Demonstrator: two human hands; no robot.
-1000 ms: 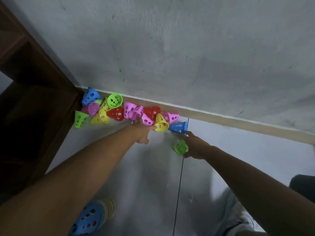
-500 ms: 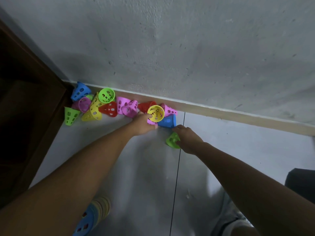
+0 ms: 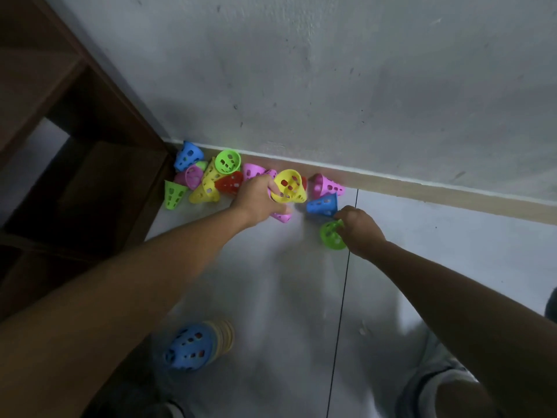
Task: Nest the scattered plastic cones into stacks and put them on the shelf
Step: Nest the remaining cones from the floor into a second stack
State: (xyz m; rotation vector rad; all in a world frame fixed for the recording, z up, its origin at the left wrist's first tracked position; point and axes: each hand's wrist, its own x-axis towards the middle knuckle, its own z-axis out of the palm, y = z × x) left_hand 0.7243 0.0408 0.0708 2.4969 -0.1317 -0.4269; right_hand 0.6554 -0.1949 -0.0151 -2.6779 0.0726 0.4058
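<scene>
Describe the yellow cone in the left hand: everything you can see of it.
The yellow cone looks like thin plastic, its wall pierced with slots. It is tipped so its wide round mouth faces the camera, showing the hollow inside. The left hand pinches its rim at the lower left. It sits among the pile by the skirting, a pink cone just to its right.

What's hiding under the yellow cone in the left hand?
Below the yellow cone, gripped by the left hand, a pink cone pokes out on the floor. A bit of a red cone shows behind it. Most of both is covered.
</scene>
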